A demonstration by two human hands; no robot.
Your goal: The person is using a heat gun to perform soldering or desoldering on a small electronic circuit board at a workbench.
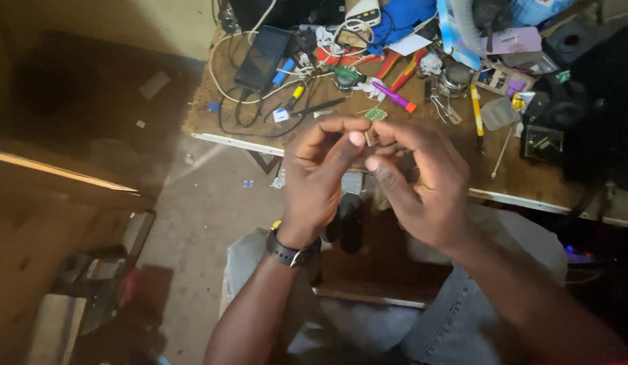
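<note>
My left hand (319, 174) and my right hand (420, 181) meet in front of me above my lap, fingertips pinched together on a small pale part (370, 138) held between them. The part is tiny and mostly hidden by my fingers. A dark watch (291, 253) sits on my left wrist. Just beyond my fingertips a small green circuit board (375, 113) lies on the workbench (341, 118).
The wooden workbench is crowded: a dark phone (263, 57) with white cables, red-handled pliers (403, 67), a purple and orange tool (394, 95), a yellow pen (476, 108), a black meter (543, 142). Concrete floor (206, 209) lies at left, with a wooden box (50, 223).
</note>
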